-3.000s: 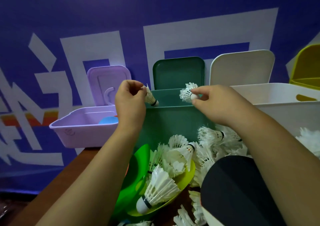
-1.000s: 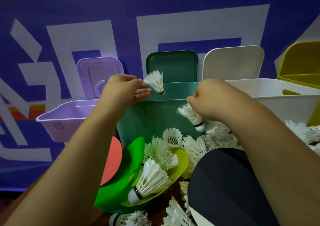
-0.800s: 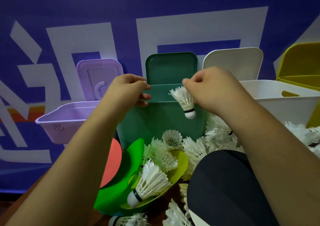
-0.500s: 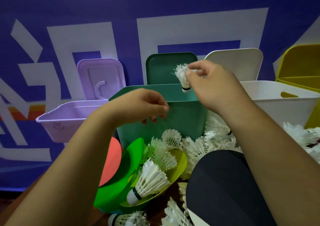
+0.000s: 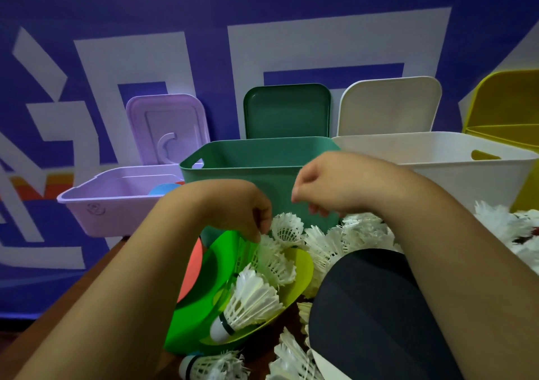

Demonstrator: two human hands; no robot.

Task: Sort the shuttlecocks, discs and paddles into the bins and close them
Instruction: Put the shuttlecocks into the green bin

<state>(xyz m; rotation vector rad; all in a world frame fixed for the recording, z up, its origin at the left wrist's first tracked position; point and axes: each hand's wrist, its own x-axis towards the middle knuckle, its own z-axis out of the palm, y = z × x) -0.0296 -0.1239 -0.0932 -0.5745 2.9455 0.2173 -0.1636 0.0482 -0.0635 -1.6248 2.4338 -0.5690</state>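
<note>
**Shuttlecocks (image 5: 335,242) heaped before the green bin (image 5: 248,175)**

On my feed the shuttlecocks are white, with ribbed, feathery skirts. They lie in a loose heap against the front wall of the green bin. One shuttlecock (image 5: 250,301) rests on its side in a yellow-green disc (image 5: 303,266) and shows a rounded white cork with a dark band.

The left hand (image 5: 239,210) hangs just in front of the green bin, fingers curled down onto a skirt at the heap's left edge. I cannot tell whether they actually pinch it, because the knuckles hide the tips. The right hand (image 5: 335,187) hovers before the green bin's front wall, above the heap, loosely curled with nothing in it.

The green bin stands open, with its lid (image 5: 287,111) upright behind it. A lilac bin (image 5: 116,204) to its left holds a blue disc (image 5: 163,188), and a white bin (image 5: 466,175) sits just beside its right wall. In front of the green bin, a green disc (image 5: 198,306) and a red disc (image 5: 192,266) lean beneath the yellow-green one. A black paddle (image 5: 373,306) lies right of them.
</note>
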